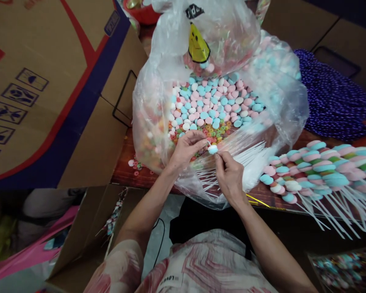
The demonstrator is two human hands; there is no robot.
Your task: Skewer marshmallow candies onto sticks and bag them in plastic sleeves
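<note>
Between my two hands a pale blue and white candy (212, 149) sits on a short piece of white stick. My left hand (189, 147) is closed in a pinch just left of the candy, and a bit of white shows at its fingertips. From the lower right, my right hand (230, 173) pinches the stick close beneath the candy; most of the stick is hidden by the fingers. Beneath both hands lie loose pink, blue and white candies (207, 99), small coloured rings (221, 131) and a bundle of thin white sticks (250, 156), all in an opened clear plastic bag (149, 101).
Finished-looking candy skewers (326, 167) lie on the right of the wooden table (131, 175). Purple cord (338, 93) is piled behind them. A large cardboard box (64, 81) walls off the left. A filled bag (225, 36) and a red bowl (144, 15) stand at the back.
</note>
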